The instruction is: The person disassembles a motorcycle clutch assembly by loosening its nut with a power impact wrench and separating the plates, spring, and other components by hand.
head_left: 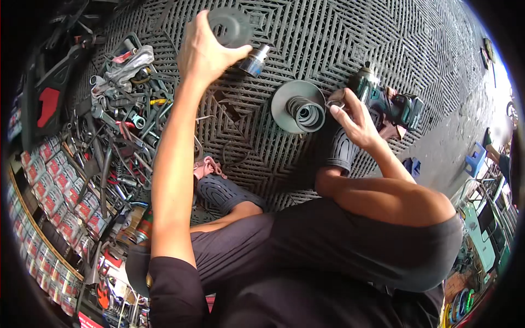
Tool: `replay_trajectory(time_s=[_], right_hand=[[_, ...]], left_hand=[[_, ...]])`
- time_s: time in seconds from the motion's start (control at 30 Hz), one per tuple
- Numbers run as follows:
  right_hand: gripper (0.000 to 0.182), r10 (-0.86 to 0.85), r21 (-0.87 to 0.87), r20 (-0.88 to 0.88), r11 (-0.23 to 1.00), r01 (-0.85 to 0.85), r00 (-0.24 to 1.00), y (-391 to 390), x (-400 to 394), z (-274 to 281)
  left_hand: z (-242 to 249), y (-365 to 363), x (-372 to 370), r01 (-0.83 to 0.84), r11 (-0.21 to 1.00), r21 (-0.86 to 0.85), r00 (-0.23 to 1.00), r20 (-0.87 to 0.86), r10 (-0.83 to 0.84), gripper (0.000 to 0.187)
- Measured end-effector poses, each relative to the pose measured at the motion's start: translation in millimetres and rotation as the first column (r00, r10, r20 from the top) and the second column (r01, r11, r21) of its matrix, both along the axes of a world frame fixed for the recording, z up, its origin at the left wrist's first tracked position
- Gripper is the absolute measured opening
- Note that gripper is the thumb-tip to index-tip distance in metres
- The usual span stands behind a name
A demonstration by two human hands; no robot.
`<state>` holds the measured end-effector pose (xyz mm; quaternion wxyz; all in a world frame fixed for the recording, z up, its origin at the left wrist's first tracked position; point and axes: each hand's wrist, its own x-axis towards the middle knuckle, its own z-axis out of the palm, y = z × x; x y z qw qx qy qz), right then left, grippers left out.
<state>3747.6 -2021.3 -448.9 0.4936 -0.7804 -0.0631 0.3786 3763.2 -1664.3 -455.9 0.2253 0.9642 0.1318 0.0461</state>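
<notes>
My left hand point(203, 52) reaches far forward, its thumb and fingers gripping the edge of a dark round metal drum point(228, 27) with a hole in its middle. Just beneath its thumb, a socket point(256, 61) with a blue band lies on the mat. Between my hands sits a grey pulley point(281, 106) with a coil spring point(307, 116) standing on it. My right hand point(353, 116) is beside the pulley, fingers pinched around a small dark ring-like part point(334, 103), mostly hidden by them. Close beyond that hand lies a teal and black cordless impact wrench point(383, 101).
A heap of wrenches and other hand tools point(128, 109) covers the floor at left, with packaged goods point(63, 186) along the far left. My sandalled feet point(342, 150) rest on the dark slotted mat point(339, 33). A blue stool point(477, 158) stands at right.
</notes>
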Motion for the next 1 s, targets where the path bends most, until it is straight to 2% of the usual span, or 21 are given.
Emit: replay_trajectory(time_s=[0.07,0.1,0.13,0.2,0.23,0.27,0.3,0.33,0.37,0.47,0.57,0.6,0.67,0.7,0.8,0.83,0.87,0.93,0.97,1.0], right_hand=[[0.039,-0.134,0.194,-0.353,0.958,0.213,0.926,0.2,-9.7,-0.4],[0.039,-0.142,0.187,-0.364,0.957,0.222,0.921,-0.2,-12.5,1.4],[0.043,-0.152,0.275,-0.489,0.907,0.317,0.859,-0.1,-12.3,5.7],[0.052,-0.112,0.389,-0.712,0.759,0.522,0.694,1.7,-10.4,18.4],[0.052,-0.117,0.380,-0.718,0.760,0.528,0.686,4.7,-8.3,28.5],[0.058,-0.041,0.316,-0.440,0.928,0.198,0.897,9.8,-4.1,41.9],[0.063,0.138,0.122,-0.141,0.985,-0.121,0.980,15.7,-0.6,54.0],[0.069,0.383,-0.163,0.118,0.918,-0.363,0.916,20.9,0.6,60.1],[0.069,0.386,-0.165,0.122,0.917,-0.364,0.915,25.4,-1.1,57.2],[0.072,0.469,-0.192,0.452,0.882,-0.430,0.759,39.0,-6.5,37.7],[0.067,0.559,-0.260,0.419,0.829,-0.495,0.716,43.0,-3.2,44.5],[0.064,0.594,-0.289,0.398,0.805,-0.519,0.699,43.9,-1.4,47.8],[0.056,0.482,-0.212,0.484,0.874,-0.437,0.730,40.6,13.7,67.5],[0.058,0.428,-0.230,0.449,0.904,-0.361,0.784,32.8,25.6,75.2],[0.068,0.155,-0.223,0.458,0.973,-0.055,0.875,17.3,69.4,76.5],[0.071,0.150,-0.266,0.498,0.964,-0.015,0.854,11.8,84.8,68.9],[0.075,0.149,-0.304,0.538,0.952,0.027,0.829,8.5,98.3,60.4],[0.074,0.204,-0.369,0.514,0.930,0.000,0.833,8.4,111.8,35.0],[0.074,0.255,-0.430,0.480,0.902,-0.029,0.839,10.8,114.6,22.9],[0.074,0.304,-0.488,0.442,0.871,-0.058,0.844,10.3,116.2,14.2]], left_hand=[[-18.1,8.5,-2.2,-0.029,0.999,0.016,0.996,-0.080,0.031,0.108],[-28.3,11.6,-4.9,-0.067,0.997,0.036,0.986,-0.151,0.072,0.108],[-36.7,12.1,-7.6,-0.105,0.993,0.060,0.969,-0.219,0.115,0.108],[-51.7,9.9,-16.4,-0.089,0.992,0.092,0.972,-0.209,0.107,0.108],[-57.3,8.9,-20.0,-0.078,0.989,0.128,0.978,-0.184,0.101,0.109],[-60.7,8.2,-21.4,-0.067,0.984,0.164,0.984,-0.153,0.093,0.109],[-63.1,7.9,-22.1,-0.064,0.985,0.161,0.984,-0.155,0.089,0.109],[-63.3,7.7,-22.2,-0.061,0.985,0.159,0.980,-0.176,0.089,0.109],[-62.7,8.1,-21.3,-0.061,0.985,0.158,0.977,-0.192,0.092,0.108],[-63.4,13.0,-19.3,-0.074,0.990,0.123,0.977,-0.190,0.096,0.109],[-66.9,15.8,-25.7,-0.088,0.995,0.050,0.978,-0.184,0.096,0.112],[-68.2,16.6,-28.1,-0.074,0.990,0.118,0.995,-0.061,0.081,0.101],[-65.4,18.6,-37.3,-0.068,0.961,0.267,0.986,0.167,0.024,0.081],[-61.9,19.7,-42.2,-0.079,0.960,0.268,0.987,0.159,0.036,0.081],[-30.4,13.5,-37.1,-0.038,0.997,0.068,0.964,0.264,0.018,0.064],[-18.5,7.5,-35.3,-0.038,0.997,0.066,0.962,0.271,0.019,0.064],[-4.6,0.3,-34.8,0.035,0.993,-0.113,0.994,0.109,-0.023,0.056],[13.6,-14.8,-34.7,0.083,0.878,-0.472,0.964,-0.187,-0.191,0.044],[9.2,-25.8,-36.2,0.080,0.879,-0.470,0.965,-0.183,-0.185,0.044],[-2.5,-39.9,-41.6,0.134,0.898,-0.419,0.917,-0.291,-0.273,0.036]])
